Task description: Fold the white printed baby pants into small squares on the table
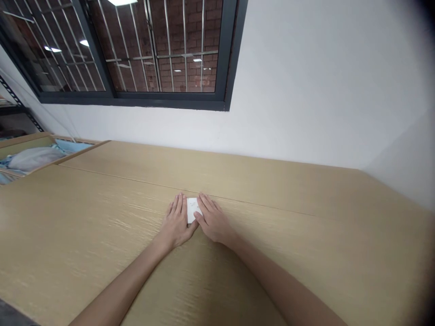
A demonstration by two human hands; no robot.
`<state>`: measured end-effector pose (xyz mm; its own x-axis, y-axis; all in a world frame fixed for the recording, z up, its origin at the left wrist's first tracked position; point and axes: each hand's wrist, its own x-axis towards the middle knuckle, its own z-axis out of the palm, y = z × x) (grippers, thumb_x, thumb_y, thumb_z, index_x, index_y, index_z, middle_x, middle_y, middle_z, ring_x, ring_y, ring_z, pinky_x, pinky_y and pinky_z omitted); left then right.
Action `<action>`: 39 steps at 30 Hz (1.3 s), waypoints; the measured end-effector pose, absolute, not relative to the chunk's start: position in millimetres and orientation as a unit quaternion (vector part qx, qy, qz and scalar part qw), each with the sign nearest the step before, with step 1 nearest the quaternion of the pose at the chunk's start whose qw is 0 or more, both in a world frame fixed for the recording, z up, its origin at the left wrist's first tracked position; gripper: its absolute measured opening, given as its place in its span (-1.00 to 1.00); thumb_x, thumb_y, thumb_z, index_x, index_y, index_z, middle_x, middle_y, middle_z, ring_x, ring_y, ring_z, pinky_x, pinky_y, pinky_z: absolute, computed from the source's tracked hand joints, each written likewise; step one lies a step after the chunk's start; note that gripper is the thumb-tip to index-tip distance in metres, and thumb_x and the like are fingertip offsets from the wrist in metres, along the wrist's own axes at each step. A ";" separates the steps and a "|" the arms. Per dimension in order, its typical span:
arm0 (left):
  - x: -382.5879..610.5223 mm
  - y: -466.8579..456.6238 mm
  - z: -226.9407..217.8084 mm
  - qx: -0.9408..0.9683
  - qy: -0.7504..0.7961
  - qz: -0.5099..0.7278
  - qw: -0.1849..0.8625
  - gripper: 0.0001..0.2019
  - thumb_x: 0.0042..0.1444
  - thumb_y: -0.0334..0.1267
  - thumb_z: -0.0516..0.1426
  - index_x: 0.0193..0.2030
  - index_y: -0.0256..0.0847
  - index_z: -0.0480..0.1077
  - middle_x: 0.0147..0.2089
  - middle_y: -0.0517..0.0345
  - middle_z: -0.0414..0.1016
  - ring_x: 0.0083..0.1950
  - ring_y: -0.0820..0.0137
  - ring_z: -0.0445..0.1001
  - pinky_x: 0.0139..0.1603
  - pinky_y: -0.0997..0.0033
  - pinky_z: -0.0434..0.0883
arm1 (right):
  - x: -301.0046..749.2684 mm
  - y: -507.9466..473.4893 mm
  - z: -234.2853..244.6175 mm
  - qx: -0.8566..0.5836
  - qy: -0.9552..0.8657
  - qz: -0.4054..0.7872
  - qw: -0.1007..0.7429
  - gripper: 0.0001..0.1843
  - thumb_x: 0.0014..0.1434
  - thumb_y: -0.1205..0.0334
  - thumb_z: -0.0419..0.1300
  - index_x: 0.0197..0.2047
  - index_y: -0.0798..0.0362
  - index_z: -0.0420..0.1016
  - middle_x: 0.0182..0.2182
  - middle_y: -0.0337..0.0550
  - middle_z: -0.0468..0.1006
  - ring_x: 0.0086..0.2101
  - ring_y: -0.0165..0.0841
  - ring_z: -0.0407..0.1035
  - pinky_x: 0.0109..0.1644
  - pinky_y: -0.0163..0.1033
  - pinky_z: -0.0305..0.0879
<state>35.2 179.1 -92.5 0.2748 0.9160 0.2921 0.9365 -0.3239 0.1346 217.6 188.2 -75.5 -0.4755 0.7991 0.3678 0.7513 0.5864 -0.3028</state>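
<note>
A small white square piece (192, 209) with faint marks lies on the tan tabletop (136, 267). Whether it is paper, cloth or card I cannot tell. My left hand (177, 222) lies flat along its left side, fingers stretched forward and thumb toward its lower edge. Over the right edge of the piece rests my right hand (215, 221), also flat, with its thumb on the lower right corner. Part of the piece is hidden under the right fingers. Neither hand is closed around anything.
A thin seam (163, 184) crosses the tabletop just beyond my hands. At the left stands a wooden-edged bin (73, 156) with light blue and white cloth (37, 158) inside. The white wall (306, 90) and a barred window (163, 102) rise behind the table.
</note>
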 end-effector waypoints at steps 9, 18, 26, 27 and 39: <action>21.0 171.6 -82.4 -0.861 -0.446 -0.232 0.076 -0.24 0.26 0.07 0.08 0.44 -0.40 0.04 0.44 -0.36 0.14 0.50 -0.03 0.06 0.48 -0.11 0.08 | 218.1 183.0 -68.1 -0.449 -0.860 -0.005 0.244 -0.39 0.41 -0.02 0.02 0.40 0.10 0.21 0.34 0.20 0.25 0.31 0.08 0.09 0.32 0.22 0.04; 12.4 179.8 -84.5 -0.838 -0.465 -0.285 -0.028 -0.38 0.19 -0.14 0.14 0.36 -0.31 0.16 0.36 -0.25 0.31 0.41 0.00 0.24 0.43 -0.17 0.19 | 238.2 190.8 -43.4 -0.407 -0.886 0.077 0.207 -0.33 0.21 0.12 0.23 0.35 0.03 0.24 0.28 0.11 0.35 0.22 -0.03 0.23 0.25 0.04 0.11; 9.3 179.0 -61.8 -0.786 -0.486 -0.371 -0.094 -0.69 0.34 -0.17 -0.04 0.06 -0.18 0.44 0.14 -0.10 0.48 0.21 0.12 0.42 0.28 -0.05 0.34 | 243.7 212.5 -45.1 -0.427 -0.801 0.224 0.355 -0.69 0.26 0.27 0.11 0.07 0.02 0.40 -0.02 -0.04 0.58 0.01 -0.18 0.44 0.14 -0.01 0.26; 10.4 175.4 -56.9 -0.773 -0.494 -0.382 -0.112 -0.69 0.36 -0.12 -0.04 0.02 -0.17 0.45 0.06 -0.08 0.51 0.14 0.13 0.46 0.21 -0.01 0.40 | 243.2 213.8 -41.3 -0.423 -0.776 0.274 0.381 -0.71 0.26 0.22 0.14 0.05 0.01 0.39 -0.05 -0.06 0.58 -0.04 -0.20 0.46 0.07 -0.06 0.33; 28.4 142.9 -55.6 -0.732 -0.517 -0.311 -0.317 -0.54 0.27 -0.25 0.04 0.29 -0.14 0.07 -0.03 0.00 0.59 -0.10 0.21 0.60 -0.08 0.21 0.48 | 238.2 222.5 -57.9 -0.543 -0.616 0.377 0.429 -0.54 0.18 -0.05 0.27 -0.01 0.03 0.29 -0.21 -0.08 0.54 -0.25 -0.23 0.51 -0.20 -0.14 0.46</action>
<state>28.4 142.9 -55.6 0.2718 0.9540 0.1262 0.5597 -0.2635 0.7857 238.2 222.5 -57.9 -0.0429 0.9920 0.1191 0.3446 0.1266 -0.9302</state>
